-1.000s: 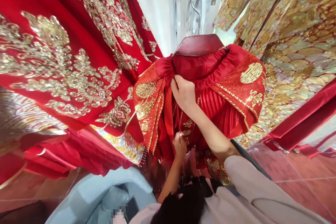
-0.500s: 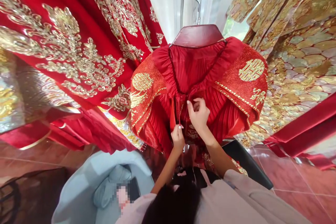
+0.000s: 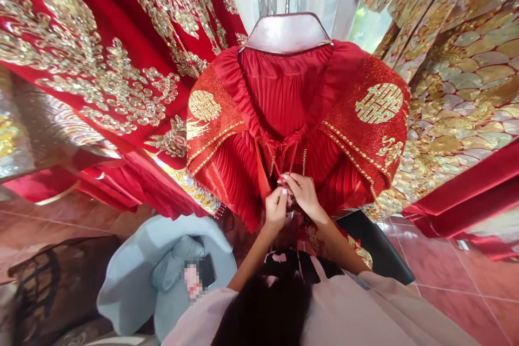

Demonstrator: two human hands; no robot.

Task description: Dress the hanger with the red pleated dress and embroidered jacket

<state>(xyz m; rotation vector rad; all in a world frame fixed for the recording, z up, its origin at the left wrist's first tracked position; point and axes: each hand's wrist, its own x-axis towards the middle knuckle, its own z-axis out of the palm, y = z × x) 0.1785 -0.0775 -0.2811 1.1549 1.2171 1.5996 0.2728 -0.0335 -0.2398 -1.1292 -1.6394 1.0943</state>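
Cape (image 3: 348, 59): we saw it on a hanger (image 3: 288, 33), directly beyond both hands on the far side, its neckline toward us and its shoulders spread left and right.
Red cords (image 3: 292, 159): they ran from the near edge of the ruffled collar (image 3: 237, 84) to the fingertips, long axis far to near, slanting together as they came.
Left hand (image 3: 276, 206): we saw thumb and fingertips pinched on the red cords, just near and left of the other hand.
Right hand (image 3: 303, 193): its thumb and forefinger were also pinched on the red cords; the two hands met or nearly met, and we could not tell which strand each one held.
Reach: the collar lay straight beyond the fingertips, and we judged the right hand slightly nearer to it.
Emblems (image 3: 379, 102): gold and round, one on each shoulder; we took them for stylised double-happiness characters.
Brands: we could read none on cape or hanger.
Flanks: a red dress (image 3: 109, 16) with sparkling gold work hung at left, and a gold scale-patterned garment (image 3: 478, 48) at right.
Near left: a pale blue chair (image 3: 130, 270) held grey-blue cloth (image 3: 174, 262) and a dark flat object (image 3: 208, 270).
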